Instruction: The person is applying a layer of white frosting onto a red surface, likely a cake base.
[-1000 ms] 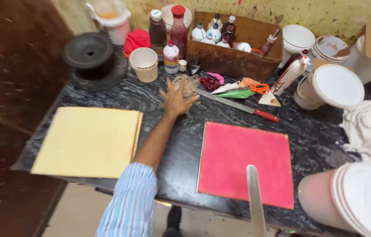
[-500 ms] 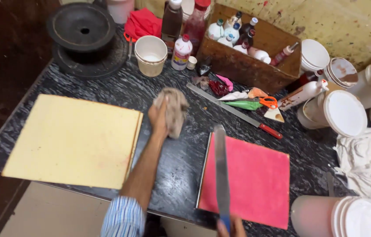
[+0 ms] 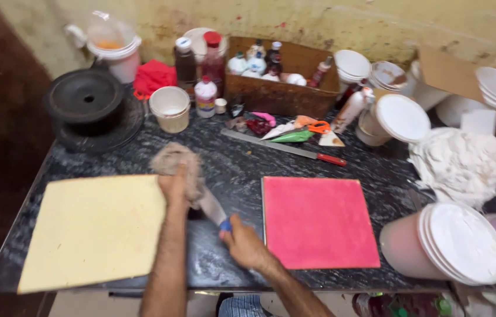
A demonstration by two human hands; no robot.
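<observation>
At frame centre, the left hand (image 3: 174, 186) clutches a grey rag (image 3: 176, 163) around the knife blade (image 3: 211, 205); the right hand (image 3: 247, 246) grips its handle. A slip could cut fingers.

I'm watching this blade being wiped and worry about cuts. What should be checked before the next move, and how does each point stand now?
1. Right hand grips the knife by its handle, not the blade: ok.
2. Cloth lies between the left hand and the blade: ok, though the fingers are partly hidden.
3. Blade points away from the body: ok.
4. Which way the sharp edge faces: cannot tell, blurred.
5. Pink slab and yellow slab lie apart from the blade: the pink one ok; the yellow one not ok, since the left hand overlaps its corner.
6. Second long knife lies flat, beyond both hands: ok.
</observation>
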